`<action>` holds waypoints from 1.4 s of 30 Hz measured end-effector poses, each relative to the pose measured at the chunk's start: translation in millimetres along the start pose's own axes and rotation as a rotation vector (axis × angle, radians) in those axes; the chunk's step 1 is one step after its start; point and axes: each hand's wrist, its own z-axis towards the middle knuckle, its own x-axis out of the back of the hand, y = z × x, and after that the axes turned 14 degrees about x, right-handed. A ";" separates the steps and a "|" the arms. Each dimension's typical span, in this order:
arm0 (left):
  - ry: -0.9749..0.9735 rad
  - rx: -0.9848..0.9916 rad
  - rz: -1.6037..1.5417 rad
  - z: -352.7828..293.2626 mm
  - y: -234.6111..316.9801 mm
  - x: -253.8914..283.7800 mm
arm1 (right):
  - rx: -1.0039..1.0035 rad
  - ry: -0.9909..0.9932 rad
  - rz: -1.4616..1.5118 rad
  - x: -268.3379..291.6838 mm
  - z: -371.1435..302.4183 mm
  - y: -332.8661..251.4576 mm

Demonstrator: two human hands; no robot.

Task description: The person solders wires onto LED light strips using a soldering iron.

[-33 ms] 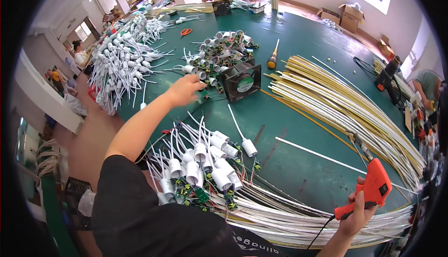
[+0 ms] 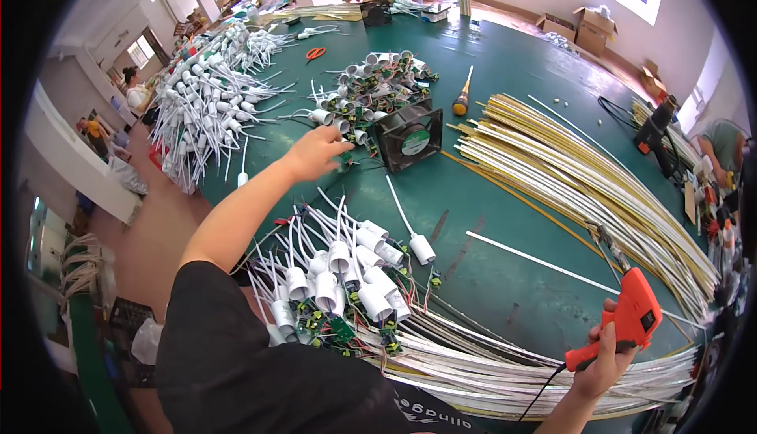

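Right hand point(image 2: 603, 361) wraps the red gun point(image 2: 637, 309), right of and nearer than the fan point(image 2: 415, 141), aimed forward, presumably for safety. Left hand point(image 2: 315, 153) is just left of the fan, its grip unclear. Sockets point(image 2: 338, 259) sit nearer than the fan, likely kept within easy reach.

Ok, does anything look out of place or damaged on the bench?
No clear damage. One thin white strip lies askew, apart from the long white-and-yellow strip bundle; dark streaks mark the green tabletop near the lone strip's left end.
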 end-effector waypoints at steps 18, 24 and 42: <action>-0.056 0.092 -1.011 9.5 91.5 52.3 | -0.013 0.015 -0.007 -3.0 1.9 -1.0; -0.599 0.236 -1.503 22.5 146.2 46.3 | -0.058 0.038 -0.006 -11.5 -1.7 -5.6; -0.812 0.340 -1.156 60.4 212.0 -12.9 | -0.140 -0.058 -0.021 -25.5 -4.5 3.4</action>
